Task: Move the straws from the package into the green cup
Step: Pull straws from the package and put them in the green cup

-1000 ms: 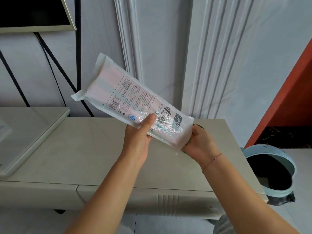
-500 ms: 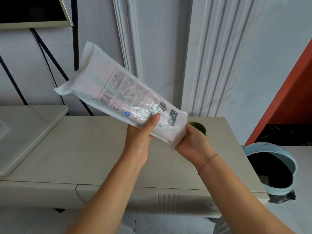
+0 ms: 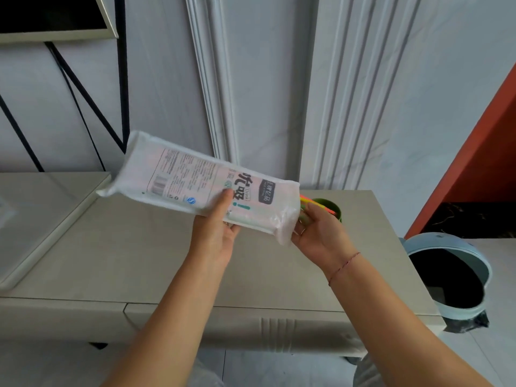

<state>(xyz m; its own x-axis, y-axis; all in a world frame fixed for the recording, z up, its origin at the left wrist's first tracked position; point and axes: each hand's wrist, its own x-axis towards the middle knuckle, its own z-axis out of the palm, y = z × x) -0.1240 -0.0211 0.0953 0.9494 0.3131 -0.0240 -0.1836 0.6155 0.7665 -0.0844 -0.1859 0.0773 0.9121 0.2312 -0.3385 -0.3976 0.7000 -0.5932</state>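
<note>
A white printed plastic straw package (image 3: 192,185) is held in the air above the cabinet, nearly level, its open end to the right. My left hand (image 3: 216,230) grips it from below, thumb on its front. Several coloured straws (image 3: 317,204), orange, yellow and green, stick out of the open end. My right hand (image 3: 318,233) holds these straws at the package mouth. Behind my right hand stands the green cup (image 3: 333,209) on the cabinet top, mostly hidden; the straw tips lie over its rim.
A beige cabinet top (image 3: 139,252) lies under the hands, with a raised beige slab (image 3: 42,208) at the left. A light blue bin (image 3: 449,277) with a black liner stands on the floor at the right. White panelled wall behind.
The package has tipped from steeply slanted to nearly level and moved right. Coloured straws now stick out of its open end, held by my right hand over the green cup.
</note>
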